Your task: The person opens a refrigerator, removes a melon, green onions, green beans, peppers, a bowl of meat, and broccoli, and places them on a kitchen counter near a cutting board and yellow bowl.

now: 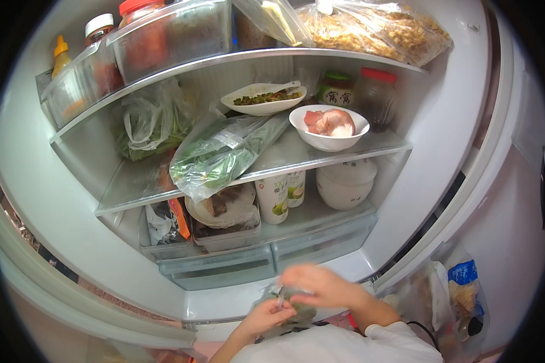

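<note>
Low in front of the open refrigerator, my left hand (pixel 272 314) pinches the gathered top of a clear plastic bag (pixel 305 313). Something green shows through the bag, but its exact contents are hard to make out. Just above and to the right, my right hand (pixel 321 286) is blurred by motion. Its thumb and fingers look apart, and I see nothing held between them. The bag's lower part is partly hidden by my hands and the white shirt (pixel 322 347).
On the middle shelf are bagged leafy greens (pixel 218 159), a dish of chopped food with a spoon (pixel 263 98) and a bowl of raw meat (pixel 330 127). Coconut drink bottles (pixel 272 199) and a lidded white pot (pixel 346 183) stand below, above the drawers (pixel 222 267). The right door (pixel 511 204) is open.
</note>
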{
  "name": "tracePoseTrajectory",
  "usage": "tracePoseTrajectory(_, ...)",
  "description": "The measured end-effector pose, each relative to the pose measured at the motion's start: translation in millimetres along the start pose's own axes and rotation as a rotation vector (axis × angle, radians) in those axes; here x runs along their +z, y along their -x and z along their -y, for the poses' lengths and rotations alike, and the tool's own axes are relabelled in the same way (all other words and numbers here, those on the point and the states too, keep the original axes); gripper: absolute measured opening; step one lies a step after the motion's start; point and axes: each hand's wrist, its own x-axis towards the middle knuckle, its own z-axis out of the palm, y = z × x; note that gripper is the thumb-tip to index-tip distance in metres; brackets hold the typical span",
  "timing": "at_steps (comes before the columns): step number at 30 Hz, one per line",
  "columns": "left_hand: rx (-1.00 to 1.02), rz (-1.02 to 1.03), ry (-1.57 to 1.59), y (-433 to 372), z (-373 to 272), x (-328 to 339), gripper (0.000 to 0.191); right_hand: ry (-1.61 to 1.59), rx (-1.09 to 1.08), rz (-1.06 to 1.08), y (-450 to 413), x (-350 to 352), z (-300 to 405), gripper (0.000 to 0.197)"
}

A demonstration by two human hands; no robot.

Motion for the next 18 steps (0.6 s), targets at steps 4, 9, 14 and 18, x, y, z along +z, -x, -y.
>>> tracePoseTrajectory(4,0.026,0.031,0.156,1.1,2.7,5.4,0.016,0.322,0.117,-0.836,-31.0,-81.9,-18.4,0.072)
tracePoseTrajectory(9,0.229,0.248,0.655,-7.6,14.3,4.6,0.033,0.584,0.378,-0.983,-60.0,-145.0,-49.8,0.080)
tracePoseTrajectory(14,0.477,0.539,0.868,-7.0,12.9,-3.3,0.049,0.745,0.479,-0.802,-64.4,-148.5,-68.3,0.076)
tracePoseTrajectory(18,0.623,0.738,0.756,-7.7,6.0,-2.3,0.053,0.618,0.514,-0.841,-78.2,-142.5,-60.9,0.067)
